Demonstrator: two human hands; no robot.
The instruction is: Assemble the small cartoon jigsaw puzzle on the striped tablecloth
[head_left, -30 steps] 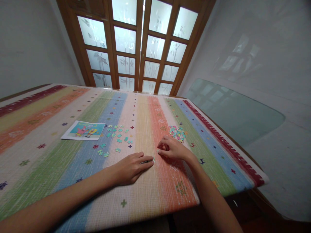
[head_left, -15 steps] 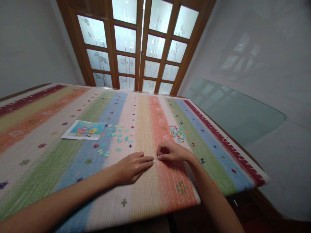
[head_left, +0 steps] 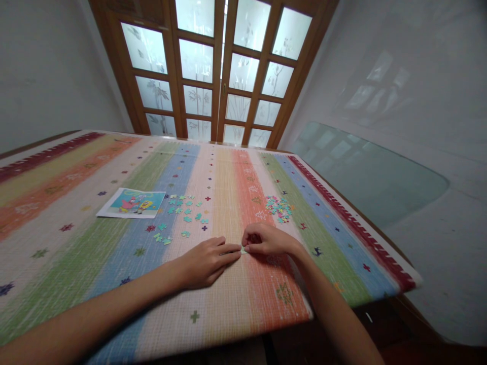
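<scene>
My left hand (head_left: 209, 261) lies flat on the striped tablecloth, fingers stretched out to the right. Its fingertips touch a small pale-green jigsaw puzzle piece (head_left: 243, 250). Against that piece, from the right, my right hand (head_left: 266, 239) pinches another small puzzle piece between thumb and forefinger, mostly hidden by the fingers. Beyond the right hand lies a heap of mixed puzzle pieces (head_left: 279, 209). Several loose teal pieces (head_left: 187, 219) are spread out beyond my left hand. Left of them rests a printed cartoon picture (head_left: 133, 204) with a pink starfish and a yellow figure.
The tablecloth (head_left: 224, 309) covers a large table, whose near edge runs below my hands. A wooden door (head_left: 220, 96) with frosted panes stands behind the far edge. On the right is a pale wall (head_left: 429, 121) with a greenish panel (head_left: 365, 172).
My right hand has moved slightly left, bringing its pinched piece up against the piece at my left fingertips. The left hand stays in place.
</scene>
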